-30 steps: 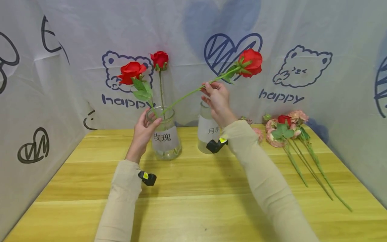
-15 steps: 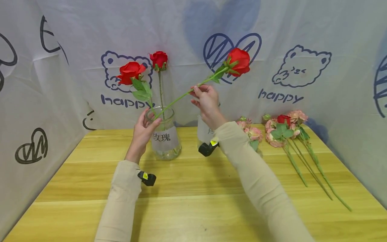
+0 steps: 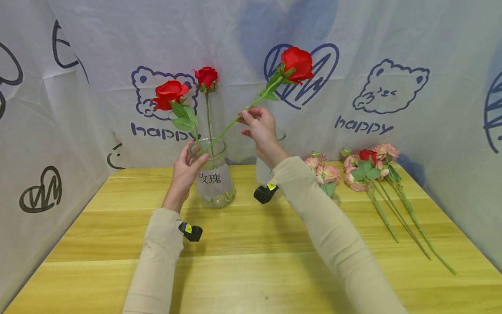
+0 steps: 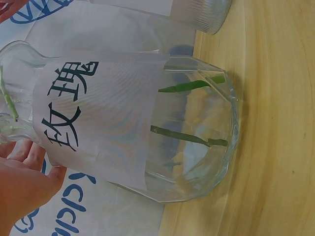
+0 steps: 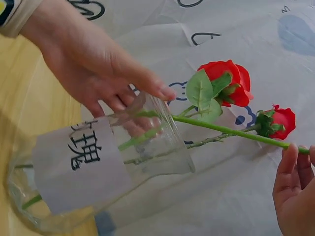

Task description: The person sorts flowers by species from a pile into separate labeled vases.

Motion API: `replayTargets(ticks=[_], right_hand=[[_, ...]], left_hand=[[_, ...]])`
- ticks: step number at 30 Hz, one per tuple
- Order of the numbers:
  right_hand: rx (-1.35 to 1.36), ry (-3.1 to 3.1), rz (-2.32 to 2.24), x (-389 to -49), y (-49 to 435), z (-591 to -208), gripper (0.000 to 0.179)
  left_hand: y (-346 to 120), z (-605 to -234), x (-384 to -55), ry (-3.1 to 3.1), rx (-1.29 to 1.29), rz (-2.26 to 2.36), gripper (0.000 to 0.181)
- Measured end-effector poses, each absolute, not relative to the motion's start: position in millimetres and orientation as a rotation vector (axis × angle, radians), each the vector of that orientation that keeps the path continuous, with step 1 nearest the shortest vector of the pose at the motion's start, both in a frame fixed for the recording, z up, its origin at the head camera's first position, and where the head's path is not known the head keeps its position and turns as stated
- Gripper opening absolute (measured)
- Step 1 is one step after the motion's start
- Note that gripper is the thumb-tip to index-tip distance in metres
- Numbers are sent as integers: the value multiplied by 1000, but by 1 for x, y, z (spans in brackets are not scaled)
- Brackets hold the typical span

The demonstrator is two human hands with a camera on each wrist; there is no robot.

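Observation:
My left hand [image 3: 184,174] holds the neck of a clear glass vase [image 3: 219,200] whose white label [image 4: 98,113] bears dark characters. Inside it stand two red roses, one with leaves [image 3: 170,93] leaning left and one upright [image 3: 206,78]; their stem ends show near the vase's bottom in the left wrist view. Thumb and fingers of my right hand [image 3: 262,131] pinch the green stem [image 5: 231,130] of a third, larger red rose [image 3: 296,64]. This rose slants up to the right, and its lower stem end [image 4: 10,105] is inside the vase's neck.
A second labelled glass vase [image 3: 263,170] stands right of the first, partly hidden behind my right hand. Pink flowers [image 3: 327,173] are beside it. Further right, more pink flowers [image 3: 354,185] and a red rose [image 3: 368,155] lie on the wooden table [image 3: 235,270].
My right hand has moved left toward the vase with the rose, which now stands steeper with its bloom higher. The stem end has gone into the vase's mouth. My left hand stays put.

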State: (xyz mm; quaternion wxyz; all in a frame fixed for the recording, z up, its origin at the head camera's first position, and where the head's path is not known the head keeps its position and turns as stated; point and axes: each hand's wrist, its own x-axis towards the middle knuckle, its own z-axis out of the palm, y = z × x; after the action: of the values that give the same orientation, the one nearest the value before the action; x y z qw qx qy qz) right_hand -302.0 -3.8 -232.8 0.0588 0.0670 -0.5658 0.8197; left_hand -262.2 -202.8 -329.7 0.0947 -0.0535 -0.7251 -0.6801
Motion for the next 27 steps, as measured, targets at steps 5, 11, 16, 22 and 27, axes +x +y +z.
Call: replayTargets(ticks=[5,11,16,22,27], right_hand=[[326,-1895,2305,-305,-11,-226,7],[531,-2109,2036,-313,-20,-221,14],[658,-2268,1769,-312,-24,-213,14],[776,-2463,1519,-311,-36,-205,18],[783,-2572,1356,-308,-45,-207,20]], left_hand=[[-203,-330,-262,-2153,-158,-2016,79],[-203,-330,-263,-2155,-142,-2012,79],[-204,-330,-265,-2168,-136,-1984,81],[-205,-329,-266,-2152,-130,-1994,80],[-203,-329,-265,-2157,-121,-2012,79]])
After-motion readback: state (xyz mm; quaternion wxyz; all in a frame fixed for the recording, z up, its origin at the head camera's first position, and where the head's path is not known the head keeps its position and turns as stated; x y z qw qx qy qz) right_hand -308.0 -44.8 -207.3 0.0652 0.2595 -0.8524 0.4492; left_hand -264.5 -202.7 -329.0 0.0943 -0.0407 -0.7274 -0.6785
